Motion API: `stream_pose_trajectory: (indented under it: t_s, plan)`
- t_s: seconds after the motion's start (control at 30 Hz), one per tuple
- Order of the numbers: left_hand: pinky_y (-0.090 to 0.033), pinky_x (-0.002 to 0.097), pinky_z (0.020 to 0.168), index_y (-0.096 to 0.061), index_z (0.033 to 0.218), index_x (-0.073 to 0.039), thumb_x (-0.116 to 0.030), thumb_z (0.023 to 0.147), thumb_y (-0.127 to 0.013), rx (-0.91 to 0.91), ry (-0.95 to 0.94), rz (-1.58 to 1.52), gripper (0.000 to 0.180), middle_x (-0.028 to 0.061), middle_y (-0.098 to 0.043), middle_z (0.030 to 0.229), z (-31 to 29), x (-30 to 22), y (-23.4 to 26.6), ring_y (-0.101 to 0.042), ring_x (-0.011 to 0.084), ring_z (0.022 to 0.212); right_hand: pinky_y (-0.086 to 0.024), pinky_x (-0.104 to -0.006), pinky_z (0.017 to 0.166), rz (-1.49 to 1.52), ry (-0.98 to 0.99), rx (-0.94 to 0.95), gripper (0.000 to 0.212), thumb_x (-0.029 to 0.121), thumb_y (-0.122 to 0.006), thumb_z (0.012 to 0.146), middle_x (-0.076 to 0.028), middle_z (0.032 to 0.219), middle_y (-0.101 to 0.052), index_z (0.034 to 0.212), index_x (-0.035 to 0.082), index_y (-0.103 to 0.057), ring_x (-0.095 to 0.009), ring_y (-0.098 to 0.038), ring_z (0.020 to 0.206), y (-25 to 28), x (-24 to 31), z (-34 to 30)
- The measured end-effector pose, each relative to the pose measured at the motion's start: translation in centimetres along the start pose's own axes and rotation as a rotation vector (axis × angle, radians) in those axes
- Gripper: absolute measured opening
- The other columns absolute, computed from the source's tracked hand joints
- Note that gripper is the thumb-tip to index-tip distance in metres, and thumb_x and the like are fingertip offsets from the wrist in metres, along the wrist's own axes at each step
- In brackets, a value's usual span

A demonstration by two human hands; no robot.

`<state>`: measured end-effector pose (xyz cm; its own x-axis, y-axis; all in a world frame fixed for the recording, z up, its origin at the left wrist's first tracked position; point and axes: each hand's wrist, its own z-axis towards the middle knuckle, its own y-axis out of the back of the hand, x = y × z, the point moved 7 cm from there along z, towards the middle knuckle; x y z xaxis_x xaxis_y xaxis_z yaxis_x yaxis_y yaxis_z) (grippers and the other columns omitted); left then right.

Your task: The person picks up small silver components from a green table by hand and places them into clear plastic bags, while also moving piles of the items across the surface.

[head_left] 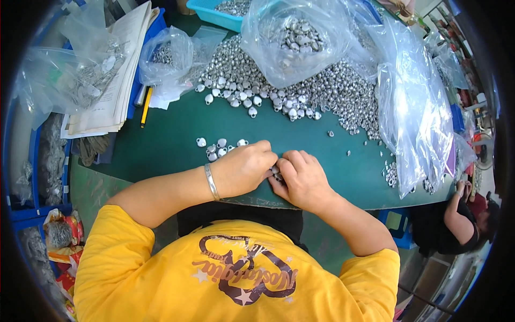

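My left hand (248,167), with a silver bracelet (211,181) on its wrist, is closed in a pinch; whatever its fingertips hold is hidden. Touching it at the table's near edge, my right hand (304,181) curls around small silver metal charms (276,170), partly visible between thumb and fingers. A small loose group of heart-shaped metal charms (221,143) lies just beyond my left wrist. Farther back spreads a large heap of similar shiny charms (236,80), which runs on the right into smaller metal pieces (348,96).
Clear plastic bags of metal parts (300,64) sit on the heap, and a long crumpled bag (410,118) lies at right. Papers (110,91), a yellow pen (145,107) and a small bag (167,56) are at left. A blue tray (217,15) stands behind. Another person (456,222) sits at far right.
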<state>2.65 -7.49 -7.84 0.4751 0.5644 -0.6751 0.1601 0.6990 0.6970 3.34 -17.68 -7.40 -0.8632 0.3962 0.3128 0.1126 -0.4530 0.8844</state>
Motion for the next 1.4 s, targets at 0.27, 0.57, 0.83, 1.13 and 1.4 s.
stream_pose_trajectory:
  t_s: [0.27, 0.57, 0.83, 1.13, 1.4]
  plan:
    - [-0.048, 0.0338, 0.063, -0.060, 0.079, -0.002, -0.005, 0.073, -0.066, -0.090, 0.067, -0.040, 0.009, 0.0118, -0.056, 0.078, 1.0, 0.2, 3.5, -0.058, 0.0282, 0.071, -0.047, -0.0330, 0.049, -0.111, 0.000, 0.000, 0.020, 0.018, -0.064, 0.074, -0.006, 0.074, -0.046, 0.092, 0.012, -0.059, -0.022, -0.053, 0.064, 0.5, 0.3, 1.2]
    - [-0.047, 0.0347, 0.074, -0.062, 0.091, 0.000, -0.010, 0.078, -0.062, -0.546, -0.277, 0.380, 0.017, 0.0132, -0.060, 0.090, 13.1, -2.1, 14.8, -0.058, 0.0311, 0.080, -0.049, -0.0339, 0.051, -0.081, -0.014, -0.020, 0.021, 0.008, -0.066, 0.073, -0.010, 0.078, -0.054, 0.090, 0.004, -0.054, -0.026, -0.058, 0.064, -0.3, 0.6, 2.4]
    - [-0.050, 0.0216, 0.067, -0.062, 0.097, 0.003, 0.001, 0.084, -0.056, -0.777, -0.241, 0.012, 0.014, 0.0078, -0.061, 0.096, 5.0, -4.2, 19.3, -0.061, 0.0121, 0.080, -0.041, -0.0187, 0.049, 0.864, -0.665, -0.284, 0.018, 0.004, -0.066, 0.074, 0.002, 0.070, -0.054, 0.088, 0.003, -0.055, -0.004, -0.051, 0.060, 2.5, -7.1, 2.8]
    - [-0.043, 0.0208, 0.061, -0.064, 0.089, 0.000, 0.000, 0.080, -0.060, -0.576, 0.206, 0.089, 0.010, 0.0056, -0.061, 0.081, -2.9, 0.6, 14.9, -0.056, 0.0111, 0.068, -0.046, -0.0360, 0.064, -0.289, 0.069, -0.522, 0.016, 0.005, -0.062, 0.074, -0.011, 0.081, -0.059, 0.088, 0.002, -0.058, -0.028, -0.057, 0.072, 12.3, -5.2, 16.6]
    - [-0.046, 0.0316, 0.068, -0.060, 0.097, -0.004, 0.000, 0.073, -0.065, -0.261, 0.427, 0.138, 0.025, 0.0108, -0.051, 0.093, -8.1, 4.5, 9.3, -0.056, 0.0261, 0.077, -0.049, -0.0355, 0.071, 0.202, 0.230, 0.108, 0.032, -0.006, -0.061, 0.064, -0.011, 0.097, -0.058, 0.095, 0.002, -0.061, -0.028, -0.057, 0.084, 0.6, 2.9, 9.1]
